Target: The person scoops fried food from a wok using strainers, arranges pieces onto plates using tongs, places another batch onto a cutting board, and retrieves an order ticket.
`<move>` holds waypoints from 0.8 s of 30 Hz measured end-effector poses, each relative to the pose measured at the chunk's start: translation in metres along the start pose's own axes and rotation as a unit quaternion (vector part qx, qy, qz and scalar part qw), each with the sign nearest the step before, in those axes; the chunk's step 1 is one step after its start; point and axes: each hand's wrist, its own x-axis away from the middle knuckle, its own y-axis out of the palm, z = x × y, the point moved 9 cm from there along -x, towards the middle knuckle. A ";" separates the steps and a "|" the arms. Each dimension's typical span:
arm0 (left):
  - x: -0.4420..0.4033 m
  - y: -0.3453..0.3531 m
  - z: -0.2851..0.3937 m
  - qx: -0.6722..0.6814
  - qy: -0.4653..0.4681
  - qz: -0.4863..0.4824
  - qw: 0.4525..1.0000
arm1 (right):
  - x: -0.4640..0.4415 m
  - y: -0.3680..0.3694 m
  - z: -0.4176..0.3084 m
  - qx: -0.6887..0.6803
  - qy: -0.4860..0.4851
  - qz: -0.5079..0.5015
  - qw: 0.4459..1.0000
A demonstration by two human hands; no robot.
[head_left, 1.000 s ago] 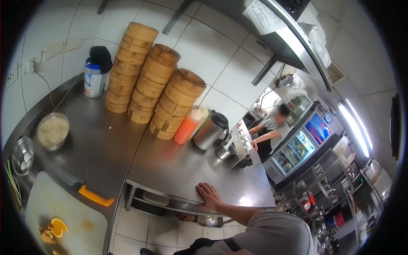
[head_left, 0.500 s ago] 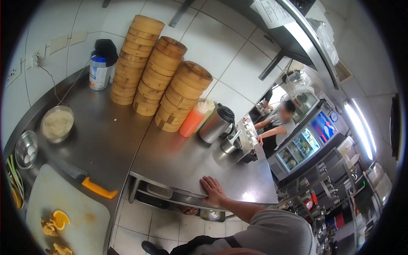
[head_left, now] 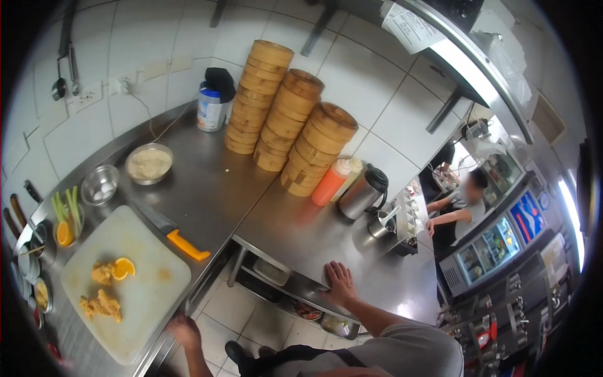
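Note:
My right hand [head_left: 340,283] rests on the front edge of the steel counter [head_left: 295,242], its fingers spread and holding nothing. Lower left, my left hand [head_left: 184,331] is beside the counter's edge, near the lower right side of a pale cutting board [head_left: 135,239]; its fingers are blurred. On the board lie pieces of browned food [head_left: 103,306] and an orange slice [head_left: 124,269]. Above the board lies a knife with an orange handle [head_left: 187,245], its blade pointing up and left.
Bamboo steamers [head_left: 301,103] stand stacked by the wall, near a red squeeze bottle [head_left: 331,182] and a steel jug [head_left: 363,195]. Bowls [head_left: 149,163] stand at the back left. A shelf [head_left: 477,69] hangs overhead. Another person [head_left: 461,210] is at the counter's far right.
The view has swung left, bringing more of the left counter, the utensils and my left hand into sight. My right hand stays on the counter edge.

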 end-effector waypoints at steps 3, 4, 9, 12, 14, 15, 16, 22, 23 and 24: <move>0.072 -0.014 0.022 0.046 0.166 0.227 0.958 | 0.001 0.001 0.001 -0.008 -0.008 0.001 1.000; 0.094 -0.012 0.024 0.061 0.184 0.223 0.955 | 0.004 0.000 -0.003 -0.014 -0.020 0.001 1.000; 0.195 -0.014 0.040 0.101 0.222 0.167 0.955 | -0.025 -0.012 0.009 -0.142 0.002 -0.064 0.988; 0.234 -0.033 0.047 0.118 0.205 0.142 0.961 | -0.102 -0.133 0.022 -0.265 -0.065 0.189 0.943; 0.253 -0.039 0.049 0.109 0.199 0.132 0.965 | -0.130 -0.276 0.007 -0.402 -0.113 0.327 0.848; 0.261 -0.043 0.051 0.101 0.196 0.131 0.966 | -0.149 -0.329 0.007 -0.486 -0.102 0.343 0.798; 0.265 -0.052 0.054 0.104 0.196 0.153 0.963 | -0.172 -0.381 0.016 -0.449 -0.140 0.422 0.775; 0.260 -0.104 0.057 0.123 0.242 0.208 0.940 | -0.221 -0.562 -0.003 -0.446 -0.096 0.506 0.732; 0.253 -0.108 0.054 0.127 0.254 0.195 0.939 | -0.228 -0.568 -0.004 -0.435 -0.067 0.480 0.759; 0.247 -0.116 0.054 0.131 0.265 0.181 0.938 | -0.235 -0.570 -0.006 -0.423 -0.038 0.451 0.785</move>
